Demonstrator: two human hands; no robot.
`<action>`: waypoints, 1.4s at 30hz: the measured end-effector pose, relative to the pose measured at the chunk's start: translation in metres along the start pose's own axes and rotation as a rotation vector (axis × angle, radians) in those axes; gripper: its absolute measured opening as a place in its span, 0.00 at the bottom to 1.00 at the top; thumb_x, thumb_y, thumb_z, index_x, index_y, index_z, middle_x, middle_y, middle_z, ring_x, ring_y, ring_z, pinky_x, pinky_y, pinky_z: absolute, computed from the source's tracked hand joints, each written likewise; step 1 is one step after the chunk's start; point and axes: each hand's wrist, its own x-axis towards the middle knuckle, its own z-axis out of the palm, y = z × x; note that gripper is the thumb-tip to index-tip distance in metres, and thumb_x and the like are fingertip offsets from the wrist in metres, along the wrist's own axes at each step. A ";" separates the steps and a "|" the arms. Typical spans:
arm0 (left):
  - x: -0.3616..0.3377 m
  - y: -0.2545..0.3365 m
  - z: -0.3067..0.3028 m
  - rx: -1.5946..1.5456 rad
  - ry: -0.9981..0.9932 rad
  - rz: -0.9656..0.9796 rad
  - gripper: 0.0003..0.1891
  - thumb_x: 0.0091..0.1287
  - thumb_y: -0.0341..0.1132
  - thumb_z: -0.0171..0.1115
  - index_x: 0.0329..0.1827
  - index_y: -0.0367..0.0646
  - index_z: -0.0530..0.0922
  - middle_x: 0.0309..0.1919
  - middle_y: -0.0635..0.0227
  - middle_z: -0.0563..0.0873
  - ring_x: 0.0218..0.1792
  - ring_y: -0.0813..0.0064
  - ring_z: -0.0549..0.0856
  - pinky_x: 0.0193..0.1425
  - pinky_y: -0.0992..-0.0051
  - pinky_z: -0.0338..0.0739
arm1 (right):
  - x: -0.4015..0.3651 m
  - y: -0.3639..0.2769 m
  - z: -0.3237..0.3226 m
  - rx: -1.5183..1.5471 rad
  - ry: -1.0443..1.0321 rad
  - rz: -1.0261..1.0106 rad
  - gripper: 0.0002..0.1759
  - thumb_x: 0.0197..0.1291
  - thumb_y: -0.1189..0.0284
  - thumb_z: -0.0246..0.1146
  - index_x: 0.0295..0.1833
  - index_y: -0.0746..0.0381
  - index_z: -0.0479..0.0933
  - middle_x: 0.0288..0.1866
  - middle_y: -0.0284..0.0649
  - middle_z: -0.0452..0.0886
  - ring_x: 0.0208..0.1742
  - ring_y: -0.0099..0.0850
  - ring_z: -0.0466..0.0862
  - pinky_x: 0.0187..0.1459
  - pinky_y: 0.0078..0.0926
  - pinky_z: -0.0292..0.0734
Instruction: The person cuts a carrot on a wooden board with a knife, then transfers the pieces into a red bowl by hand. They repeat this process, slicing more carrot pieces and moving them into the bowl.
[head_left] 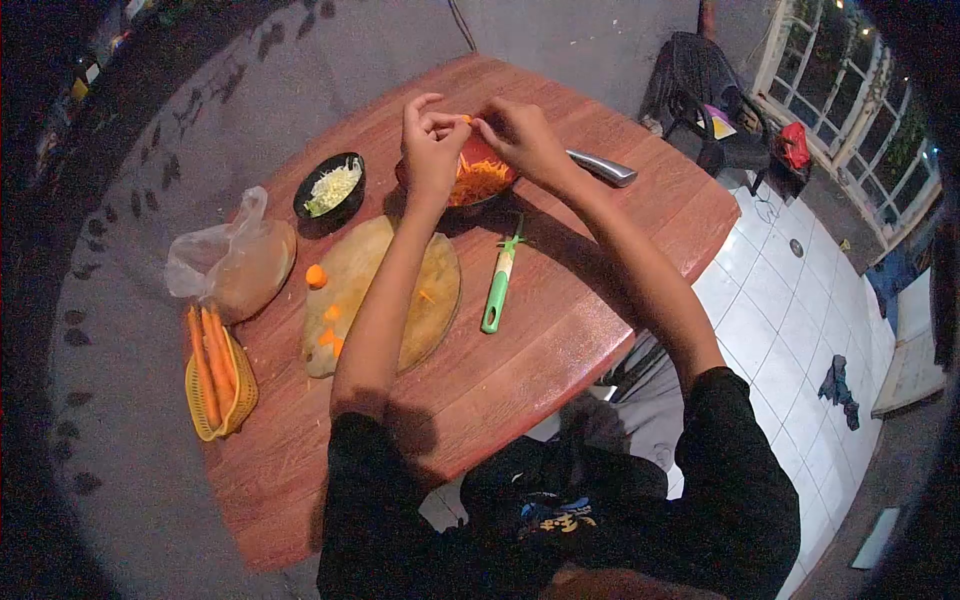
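Left of the board, whole carrots (211, 362) stand in the yellow basket (240, 395). Your left hand (432, 140) and right hand (515, 135) meet above the bowl of shredded carrot (482, 182) — fingertips of both pinched on a small orange piece (466, 119).

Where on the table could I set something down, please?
Bare wood shows between the yellow basket and the left sleeve, and right of the knife handle. It is crowded around the carrot bowl, left hand and right hand.
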 end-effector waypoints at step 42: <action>0.001 -0.002 -0.009 0.552 -0.081 0.074 0.19 0.64 0.32 0.68 0.55 0.40 0.73 0.32 0.63 0.87 0.30 0.77 0.84 0.38 0.75 0.79 | 0.001 0.010 -0.006 -0.084 0.061 0.017 0.08 0.62 0.72 0.63 0.42 0.67 0.77 0.36 0.52 0.83 0.38 0.50 0.85 0.38 0.41 0.79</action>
